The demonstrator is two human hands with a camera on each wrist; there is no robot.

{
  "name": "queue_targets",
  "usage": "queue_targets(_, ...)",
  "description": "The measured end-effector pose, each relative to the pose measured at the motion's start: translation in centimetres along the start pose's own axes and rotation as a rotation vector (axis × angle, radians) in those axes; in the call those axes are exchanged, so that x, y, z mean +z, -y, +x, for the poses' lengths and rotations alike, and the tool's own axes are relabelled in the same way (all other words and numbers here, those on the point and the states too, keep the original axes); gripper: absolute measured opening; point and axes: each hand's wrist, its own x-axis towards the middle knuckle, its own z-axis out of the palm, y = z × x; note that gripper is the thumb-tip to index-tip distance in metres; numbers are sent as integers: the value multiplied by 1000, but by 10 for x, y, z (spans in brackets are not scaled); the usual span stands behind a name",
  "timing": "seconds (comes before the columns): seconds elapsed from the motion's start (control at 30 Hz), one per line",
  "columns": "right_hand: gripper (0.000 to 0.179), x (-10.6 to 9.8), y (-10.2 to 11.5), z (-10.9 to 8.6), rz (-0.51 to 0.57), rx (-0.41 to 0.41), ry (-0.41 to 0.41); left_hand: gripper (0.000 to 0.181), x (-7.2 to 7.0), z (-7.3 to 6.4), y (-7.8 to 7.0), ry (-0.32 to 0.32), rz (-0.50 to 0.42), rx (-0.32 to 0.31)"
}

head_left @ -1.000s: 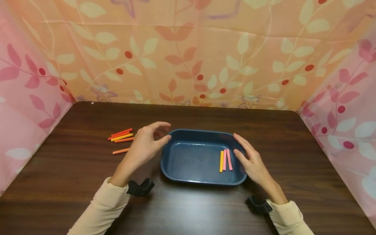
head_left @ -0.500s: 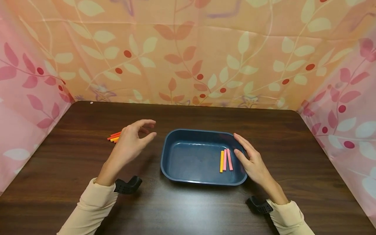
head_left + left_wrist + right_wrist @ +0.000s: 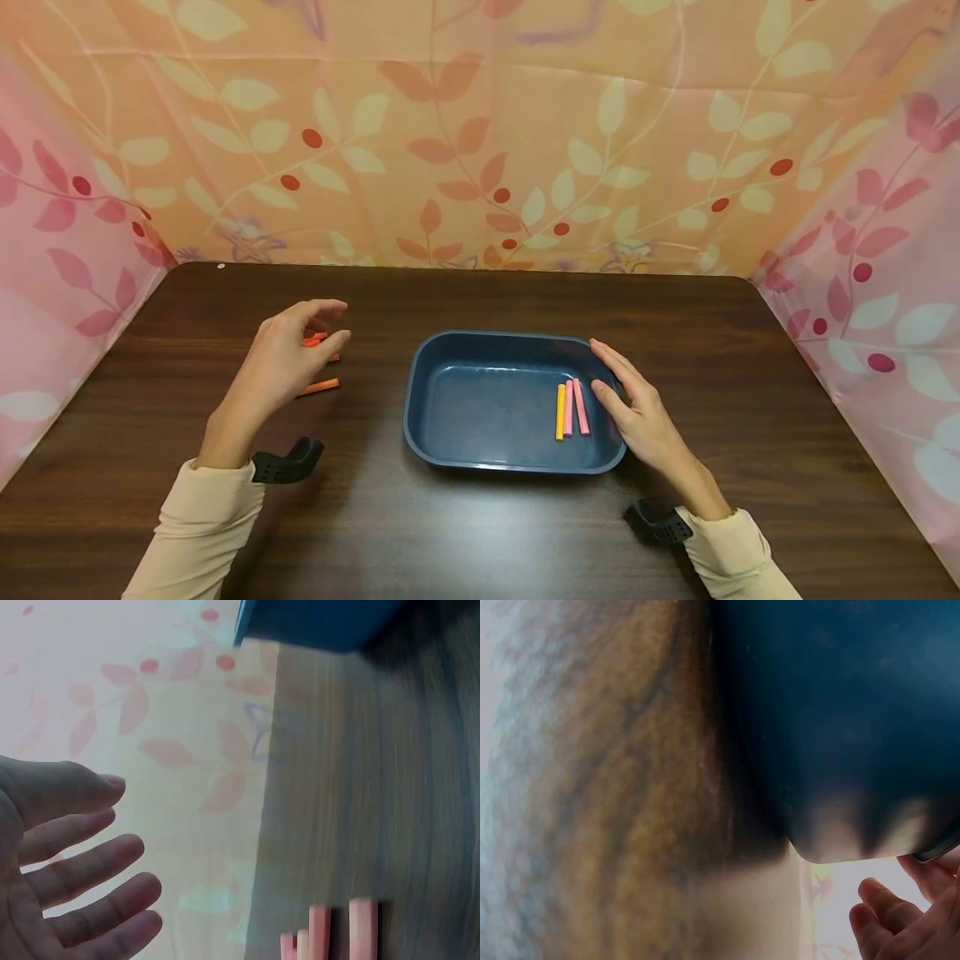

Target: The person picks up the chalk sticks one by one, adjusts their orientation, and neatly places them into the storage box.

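Backdrop: floral-print cloth (image 3: 517,100) is hanging behind a dark wood-grain table (image 3: 487,300).
Left hand (image 3: 281,354): is hovering near the red-orange sticks (image 3: 314,339), thumb and fingers standing well apart, holding nothing.
Right hand (image 3: 641,408): is resting against the right end of the blue tray (image 3: 487,417), fingers extended and touching the rim — seemingly steadying it.
Loose sticks: the red-orange ones are lying partly hidden behind the left hand; an orange stick (image 3: 321,387) is lying apart, closer to the person.
Tray load: a yellow stick (image 3: 560,412) and two pink sticks (image 3: 568,408) are lying near each other toward its right side.
Progress: gathering sticks looks partly done — three are sitting inside, while at least four are apparently remaining outside, their exact count hidden.
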Motion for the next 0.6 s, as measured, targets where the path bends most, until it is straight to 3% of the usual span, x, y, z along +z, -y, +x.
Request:
queue_targets(0.23,50,-1,0,-1,7,-10,-3,41,-10,3,17,61,45,-18)
queue_targets(0.6,50,0,-1,0,15,-13,-1,36,-16,5,35,82,82,10)
